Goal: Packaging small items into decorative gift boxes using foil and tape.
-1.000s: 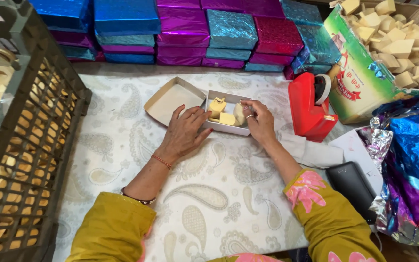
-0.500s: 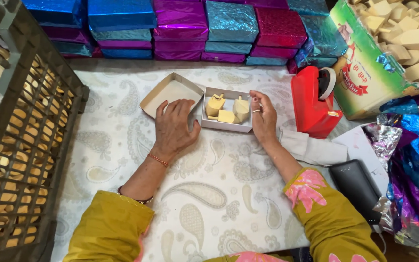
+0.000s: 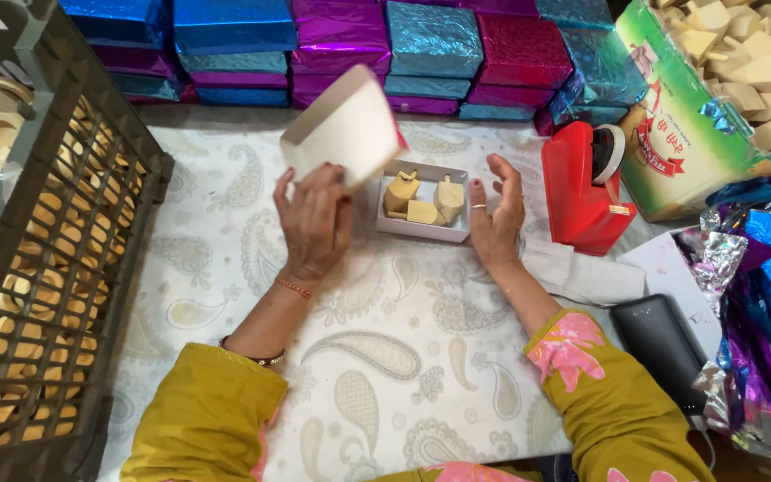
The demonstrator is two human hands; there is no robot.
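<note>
A small white cardboard box [image 3: 423, 234] sits on the paisley cloth and holds several tan wooden pieces [image 3: 421, 200]. My left hand [image 3: 314, 219] grips the white box lid [image 3: 345, 129], lifted off the cloth and tilted just left of the box. Beside the box's right end, my right hand [image 3: 495, 214] is held with fingers spread and nothing in it.
A red tape dispenser [image 3: 584, 187] stands right of the box. Foil-wrapped blue, purple and pink boxes [image 3: 350, 45] are stacked along the back. A dark crate [image 3: 42, 259] of wooden rings fills the left. A bag of wooden blocks [image 3: 716, 89], loose foil sheets [image 3: 760, 295] and a black case [image 3: 662, 348] lie at right.
My left hand picked the lid up from the cloth and raised it, tilted. My right hand let go of the box's edge and opened.
</note>
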